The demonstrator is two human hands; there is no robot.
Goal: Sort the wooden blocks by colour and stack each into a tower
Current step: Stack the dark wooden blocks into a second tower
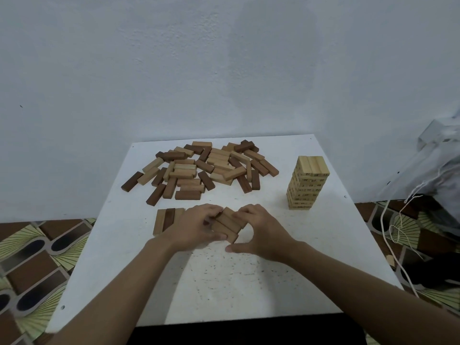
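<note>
Tan blocks (227,226), a small bunch of them lying side by side, sit on the white table (224,282) right between the two hands. The left hand (196,226) is on the left side of the bunch. Its fingers curl over the top and its thumb is against the near end, so it grips them. The right hand (260,230) is on the right side. Its fingers bend down onto the far corner of the bunch, and its thumb sticks out low by the table, just in front of the blocks. Just left of the left hand, partly under it, a short row of blocks (165,220) lies flat: a light one, a dark one and a bit of another light one. Farther back is a big messy pile (204,168) of light, tan and dark brown blocks. To the right of the pile, well apart from it, stands a tall tower (307,183) of light blocks. Behind the table is a pale wall (224,58).
</note>
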